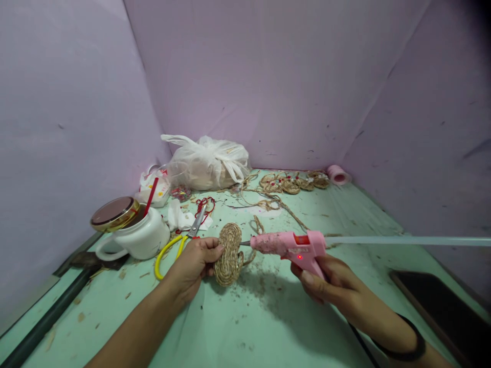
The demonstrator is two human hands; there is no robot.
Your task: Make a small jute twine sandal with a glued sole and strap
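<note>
Nearest cam, at btm edge of frame: two bare forearms (140, 322), w/ black wristband (417, 343) on R one. With L hand (199, 263), just left of ctr, pinches left side of oval straw-rope coil (229, 255), fingers closed on it; holds it near-upright over green bench (245, 335), approx mid-frame. With R hand (326, 286), right of ctr, grips handle of pink glue gun (284, 244), fingers wrapped round; nozzle at coil's right edge, can't tell if touching. Pale glue stick (402, 240) out back, toward right edge. Beside L hand, yellow-handled scissors (193, 230). Further left, white mug (148, 237) w/ red straw (152, 196), plus dark hammer-like tool (53, 308) running to btm left corner. Upper ctr, tied white plastic bag (210, 163); right of that, row of rope pieces (290, 186), then pink spool (338, 175). Lower right, dark phone-like slab (441, 314).
</note>
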